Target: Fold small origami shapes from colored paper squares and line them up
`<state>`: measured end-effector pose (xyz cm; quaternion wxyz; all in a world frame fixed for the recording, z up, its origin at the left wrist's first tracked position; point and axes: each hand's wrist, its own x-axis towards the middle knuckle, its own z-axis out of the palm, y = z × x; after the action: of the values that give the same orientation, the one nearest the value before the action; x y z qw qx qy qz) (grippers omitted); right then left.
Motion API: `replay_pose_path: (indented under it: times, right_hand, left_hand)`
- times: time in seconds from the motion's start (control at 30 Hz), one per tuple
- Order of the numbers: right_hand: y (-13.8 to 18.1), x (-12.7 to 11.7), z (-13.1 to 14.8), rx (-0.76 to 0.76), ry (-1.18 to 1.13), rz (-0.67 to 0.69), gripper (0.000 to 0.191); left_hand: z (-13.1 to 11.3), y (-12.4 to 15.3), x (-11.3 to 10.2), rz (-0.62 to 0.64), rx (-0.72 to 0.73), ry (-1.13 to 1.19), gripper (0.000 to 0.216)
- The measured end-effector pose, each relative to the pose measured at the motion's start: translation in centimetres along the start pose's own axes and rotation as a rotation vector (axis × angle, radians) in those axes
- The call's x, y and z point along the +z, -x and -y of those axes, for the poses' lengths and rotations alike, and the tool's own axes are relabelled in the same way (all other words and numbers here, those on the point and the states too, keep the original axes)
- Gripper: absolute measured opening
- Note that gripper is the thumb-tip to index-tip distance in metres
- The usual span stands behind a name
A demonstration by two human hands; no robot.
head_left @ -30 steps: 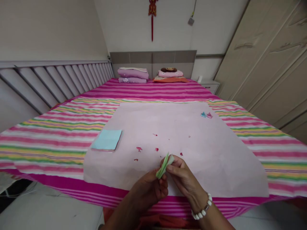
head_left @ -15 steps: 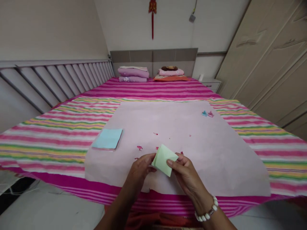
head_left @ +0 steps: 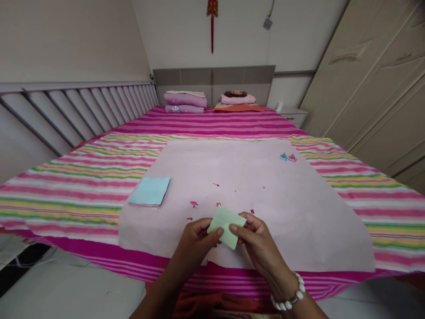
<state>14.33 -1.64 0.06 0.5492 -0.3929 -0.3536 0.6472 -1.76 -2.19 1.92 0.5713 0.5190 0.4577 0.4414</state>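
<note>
A folded piece of light green paper [head_left: 226, 222] is held up between both hands, over the near part of a pale sheet [head_left: 299, 212] on the bed. My left hand [head_left: 199, 237] grips its left corner, thumb on top. On the right side, my right hand [head_left: 254, 232] pinches it, thumb pressed on the front face and fingers behind. The fingers under the paper are partly hidden. A beaded bracelet [head_left: 288, 303] circles my right wrist.
A stack of square paper [head_left: 150, 191], light blue on top, lies at the left. Small blue [head_left: 283, 157] and pink folded paper pieces [head_left: 292, 157] sit at the far right. Several red marks or scraps [head_left: 194, 204] dot the sheet. Folded bedding [head_left: 185, 99] lies near the headboard.
My left thumb has come onto the front of the green paper. The paper has turned slightly and now looks flatter and wider. The view has shifted a little.
</note>
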Motion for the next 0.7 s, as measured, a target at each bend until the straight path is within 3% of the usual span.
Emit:
replay_pose_path:
  times: [0.33, 0.7]
  right_hand:
    - [-0.1, -0.2, 0.2, -0.016, 0.022, 0.007, 0.016]
    - [0.4, -1.1, -0.1, -0.068, 0.045, 0.047, 0.017]
  left_hand:
    - [0.2, -0.2, -0.4, 0.100, 0.009, 0.046, 0.020]
    - [0.3, 0.3, -0.9, 0.094, 0.142, -0.024, 0.023]
